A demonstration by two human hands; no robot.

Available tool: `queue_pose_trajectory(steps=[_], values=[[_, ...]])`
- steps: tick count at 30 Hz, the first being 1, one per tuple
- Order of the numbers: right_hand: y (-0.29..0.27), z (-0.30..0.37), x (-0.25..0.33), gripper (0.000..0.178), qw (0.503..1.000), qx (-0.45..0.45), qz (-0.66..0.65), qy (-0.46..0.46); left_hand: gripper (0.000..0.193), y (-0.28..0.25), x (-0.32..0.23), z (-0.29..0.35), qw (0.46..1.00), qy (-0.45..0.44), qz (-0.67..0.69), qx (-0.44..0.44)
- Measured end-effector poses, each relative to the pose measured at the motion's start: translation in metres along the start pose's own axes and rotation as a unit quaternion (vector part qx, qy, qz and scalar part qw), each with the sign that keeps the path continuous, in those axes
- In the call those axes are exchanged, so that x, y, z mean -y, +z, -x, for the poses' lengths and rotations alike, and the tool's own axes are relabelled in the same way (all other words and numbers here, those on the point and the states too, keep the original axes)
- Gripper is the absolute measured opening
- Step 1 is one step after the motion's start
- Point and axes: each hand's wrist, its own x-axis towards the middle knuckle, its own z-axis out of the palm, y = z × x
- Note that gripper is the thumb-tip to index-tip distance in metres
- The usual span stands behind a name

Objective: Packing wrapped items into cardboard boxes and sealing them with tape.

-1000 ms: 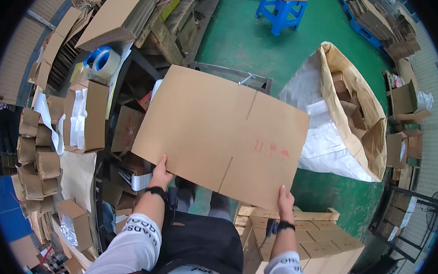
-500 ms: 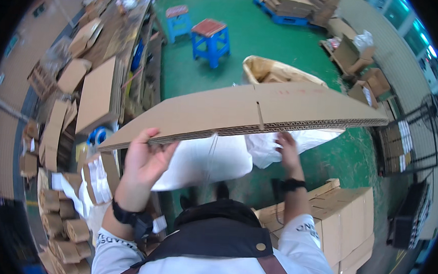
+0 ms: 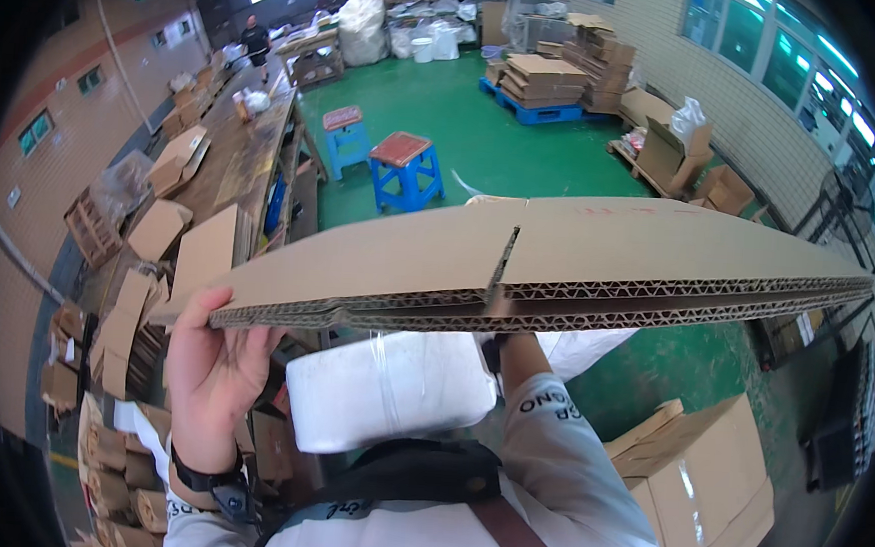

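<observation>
A large flattened cardboard carton (image 3: 388, 255) spans the view in front of me, with a narrow slot cut near its middle. Its near edge shows two corrugated layers with a gap between them right of the slot. My left hand (image 3: 216, 365) grips its left end, fingertips on top and the palm turned up below. My right hand (image 3: 499, 303) reaches beneath the carton near the slot; only a bit of it shows there, and its fingers are mostly hidden. Below the carton rests a white wrapped bundle (image 3: 390, 391) bound with clear strapping.
A long wooden workbench (image 3: 229, 155) with cardboard pieces runs along the left. Ahead stand a blue stool (image 3: 405, 176) and another stool (image 3: 346, 143). Taped cartons (image 3: 700, 480) sit at lower right, stacked cardboard (image 3: 544, 85) farther off. A person (image 3: 256, 42) is far left.
The carton has come nearer and its layers have parted at the near edge. My right hand has moved left, under the carton. The view has tilted up, showing more of the room.
</observation>
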Motion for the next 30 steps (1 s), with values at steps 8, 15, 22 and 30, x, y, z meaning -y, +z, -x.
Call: queue_pose_trajectory(steps=[8, 15, 22, 30], values=[[-0.109, 0.12, -0.135, 0.069, 0.962, -0.245, -0.092, 0.075, 0.033, -0.042, 0.002, 0.006, 0.988, 0.087, -0.104, -0.078], [-0.204, 0.245, 0.112, 0.104, 0.792, -0.331, 0.402, -0.317, 0.028, -0.081, 0.023, -0.002, 0.958, 0.072, -0.146, -0.236], [-0.191, 0.267, 0.147, 0.067, 0.923, -0.104, 0.353, 0.113, 0.026, -0.121, 0.044, 0.011, 0.928, 0.059, -0.134, -0.342], [-0.118, 0.182, 0.089, 0.05, 0.798, 0.131, 0.483, -0.337, 0.033, -0.151, 0.053, 0.023, 0.939, -0.001, -0.104, -0.328]])
